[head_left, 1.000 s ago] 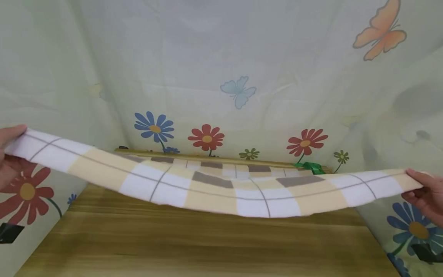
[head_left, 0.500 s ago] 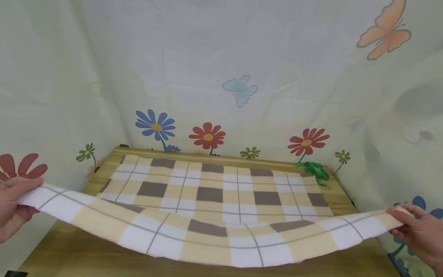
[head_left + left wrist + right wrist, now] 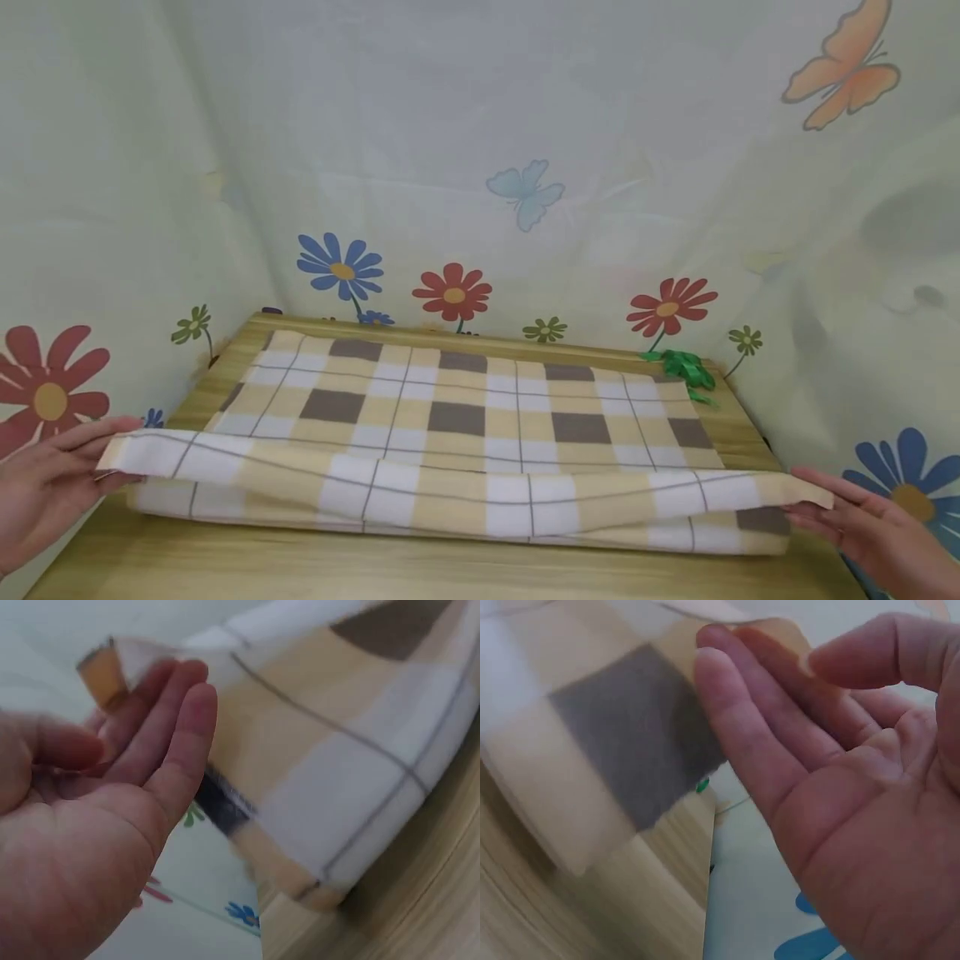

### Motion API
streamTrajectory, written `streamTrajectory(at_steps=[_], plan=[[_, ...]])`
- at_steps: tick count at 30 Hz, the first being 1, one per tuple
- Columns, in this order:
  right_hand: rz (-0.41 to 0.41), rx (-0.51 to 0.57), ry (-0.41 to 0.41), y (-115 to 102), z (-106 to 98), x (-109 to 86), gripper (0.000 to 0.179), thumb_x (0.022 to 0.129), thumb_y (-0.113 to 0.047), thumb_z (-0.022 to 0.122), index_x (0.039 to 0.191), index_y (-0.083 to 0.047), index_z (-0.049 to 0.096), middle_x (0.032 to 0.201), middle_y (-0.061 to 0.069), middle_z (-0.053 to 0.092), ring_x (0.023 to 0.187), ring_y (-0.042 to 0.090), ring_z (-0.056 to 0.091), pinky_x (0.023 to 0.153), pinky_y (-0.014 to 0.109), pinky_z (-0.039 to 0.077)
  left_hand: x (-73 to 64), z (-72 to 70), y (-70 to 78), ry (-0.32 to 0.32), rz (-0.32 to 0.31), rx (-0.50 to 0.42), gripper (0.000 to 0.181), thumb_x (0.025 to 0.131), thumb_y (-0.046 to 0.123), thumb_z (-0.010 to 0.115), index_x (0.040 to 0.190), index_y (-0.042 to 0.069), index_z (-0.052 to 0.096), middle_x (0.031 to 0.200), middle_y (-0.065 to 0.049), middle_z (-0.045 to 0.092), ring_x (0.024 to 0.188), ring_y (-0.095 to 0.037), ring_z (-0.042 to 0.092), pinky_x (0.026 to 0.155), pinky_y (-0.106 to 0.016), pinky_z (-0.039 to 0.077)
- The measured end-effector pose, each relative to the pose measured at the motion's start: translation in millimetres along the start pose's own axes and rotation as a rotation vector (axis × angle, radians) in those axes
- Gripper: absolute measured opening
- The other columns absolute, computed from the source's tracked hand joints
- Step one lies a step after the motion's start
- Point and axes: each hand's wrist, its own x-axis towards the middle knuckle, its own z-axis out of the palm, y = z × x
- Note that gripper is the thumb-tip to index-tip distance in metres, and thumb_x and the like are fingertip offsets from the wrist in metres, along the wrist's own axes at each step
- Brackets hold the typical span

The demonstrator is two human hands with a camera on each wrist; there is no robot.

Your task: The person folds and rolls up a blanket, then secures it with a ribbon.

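A checked cloth (image 3: 457,421) in cream, white and grey-brown lies across the wooden table, its near edge raised and folded back over itself in a long band. My left hand (image 3: 63,479) holds the left end of that band, fingers stretched along the cloth. At the opposite end, my right hand (image 3: 873,521) holds the right corner between thumb and fingers. In the left wrist view the cloth's corner (image 3: 101,675) sits by the fingertips, with the lower layer hanging below. The right wrist view shows the thumb close over the cloth's edge (image 3: 776,637).
The wooden table (image 3: 375,571) shows in front of the cloth and along its sides. A green ribbon bundle (image 3: 684,369) lies at the far right corner. A pale curtain (image 3: 420,108) printed with flowers and butterflies surrounds the table.
Both hands have come down and moved inward with the cloth's near edge. That edge, earlier held up in a sagging span, now hangs close over the cloth with a fold beneath it.
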Motion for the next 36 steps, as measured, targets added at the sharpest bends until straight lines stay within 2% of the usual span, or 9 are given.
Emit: streamTrajectory(at_steps=[3, 9, 14, 17, 19, 22, 28, 31, 36], plan=[[-0.010, -0.041, 0.020, 6.7, -6.2, -3.1, 0.062, 0.110, 0.005, 0.020, 0.143, -0.030, 0.059, 0.137, -0.009, 0.066, 0.125, 0.015, 0.066, 0.101, 0.028, 0.054, -5.6, -3.6, -5.1, 0.037, 0.068, 0.205, 0.063, 0.105, -0.016, 0.010, 0.151, 0.005, 0.047, 0.146, -0.003, 0.062, 0.130, -0.012, 0.061, 0.098, -0.029, 0.055], [-0.104, -0.424, 0.542, 23.2, -4.9, -4.2, 0.036, 0.107, -0.006, 0.051, 0.119, -0.030, 0.074, 0.109, -0.019, 0.071, 0.094, 0.002, 0.071, 0.077, 0.019, 0.059, 1.8, 5.6, -13.6, 0.290, 0.264, 0.562, 0.045, 0.098, -0.022, 0.043, 0.131, 0.000, 0.064, 0.125, 0.004, 0.073, 0.108, -0.002, 0.069, 0.085, -0.014, 0.055], [-0.206, -0.690, 0.740, 22.6, 1.4, 10.8, 0.026, 0.107, -0.020, 0.055, 0.127, -0.013, 0.070, 0.117, -0.024, 0.060, 0.098, -0.010, 0.059, 0.075, 0.008, 0.050, 29.1, 20.7, -15.4, 0.552, 0.410, 0.798, 0.024, 0.094, -0.020, 0.054, 0.104, -0.006, 0.071, 0.104, 0.007, 0.070, 0.090, 0.001, 0.065, 0.074, -0.008, 0.051], [-0.290, -0.631, 0.760, 15.3, 4.0, 27.9, 0.029, 0.107, -0.021, 0.055, 0.130, -0.010, 0.067, 0.122, -0.025, 0.059, 0.106, -0.016, 0.057, 0.079, 0.003, 0.048, 46.1, 28.1, -11.4, 0.807, 0.259, 1.041, 0.012, 0.103, 0.004, 0.058, 0.100, 0.007, 0.069, 0.093, 0.019, 0.063, 0.083, 0.005, 0.057, 0.067, -0.005, 0.046], [-0.285, -0.536, 0.790, 7.1, 5.4, 39.5, 0.025, 0.105, -0.025, 0.057, 0.124, -0.015, 0.070, 0.115, -0.025, 0.064, 0.102, -0.017, 0.058, 0.077, 0.004, 0.049, 57.3, 32.4, -8.8, 0.951, 0.070, 1.167, 0.012, 0.105, 0.026, 0.058, 0.102, 0.018, 0.066, 0.089, 0.023, 0.058, 0.080, 0.004, 0.052, 0.061, -0.009, 0.044], [-0.218, -0.492, 0.916, -6.2, 7.6, 58.0, 0.014, 0.101, -0.035, 0.063, 0.107, -0.025, 0.072, 0.093, -0.022, 0.070, 0.086, -0.012, 0.062, 0.069, 0.009, 0.052, 74.2, 32.1, -7.6, 1.045, -0.112, 1.197, 0.020, 0.104, 0.047, 0.054, 0.105, 0.029, 0.060, 0.083, 0.023, 0.056, 0.073, -0.002, 0.051, 0.053, -0.020, 0.045], [0.013, -0.797, 1.139, -20.7, 1.4, 96.6, 0.059, 0.094, -0.060, 0.063, 0.122, -0.008, 0.068, 0.074, -0.022, 0.063, 0.070, 0.000, 0.058, 0.059, 0.020, 0.051, 106.3, 14.5, -11.2, 1.080, -0.302, 1.235, 0.064, 0.098, 0.068, 0.045, 0.129, 0.013, 0.057, 0.094, 0.005, 0.058, 0.068, -0.011, 0.055, 0.052, -0.031, 0.050], [0.107, -0.894, 1.161, -21.1, -4.6, 112.7, 0.081, 0.095, -0.065, 0.057, 0.140, 0.002, 0.057, 0.093, -0.004, 0.073, 0.078, 0.005, 0.060, 0.061, 0.019, 0.052, 114.6, -2.8, -19.0, 1.057, -0.307, 1.271, 0.071, 0.099, 0.067, 0.045, 0.134, 0.006, 0.056, 0.100, -0.001, 0.059, 0.069, -0.010, 0.055, 0.053, -0.030, 0.050], [0.178, -0.929, 1.168, -15.7, -18.0, 131.1, 0.081, 0.098, -0.064, 0.052, 0.142, 0.004, 0.055, 0.132, 0.028, 0.062, 0.096, 0.025, 0.061, 0.066, 0.025, 0.050, 122.9, -19.4, -30.7, 1.015, -0.281, 1.288, 0.065, 0.102, 0.061, 0.044, 0.131, 0.004, 0.058, 0.093, 0.002, 0.061, 0.068, -0.007, 0.055, 0.055, -0.029, 0.048]])
